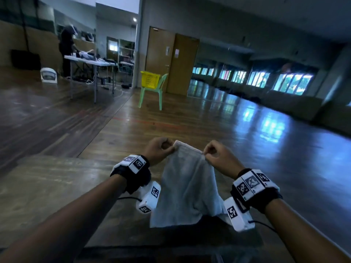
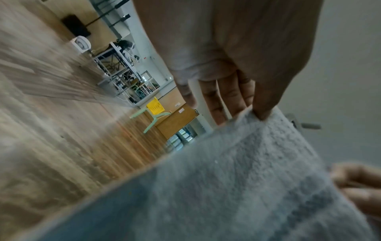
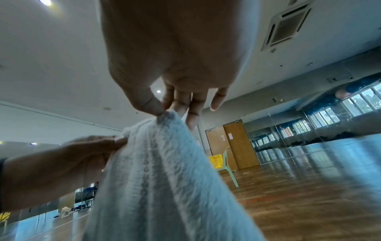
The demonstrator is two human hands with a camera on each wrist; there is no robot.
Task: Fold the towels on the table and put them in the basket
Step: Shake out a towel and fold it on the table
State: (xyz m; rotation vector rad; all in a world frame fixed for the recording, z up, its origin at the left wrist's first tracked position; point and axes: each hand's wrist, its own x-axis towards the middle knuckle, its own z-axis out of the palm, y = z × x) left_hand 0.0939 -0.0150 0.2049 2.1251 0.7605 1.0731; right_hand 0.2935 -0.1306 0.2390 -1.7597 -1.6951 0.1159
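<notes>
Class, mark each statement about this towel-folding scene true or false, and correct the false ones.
1. Both hands pinch the towel's top edge. True: the left hand and the right hand each hold a corner.
2. The basket is blue. False: it is yellow.
3. The basket sits on a green chair. True.
4. The towel lies flat on the table. False: it hangs from the hands, its lower end at the table.
5. The towel is already in the basket. False: the basket stands far across the floor.
</notes>
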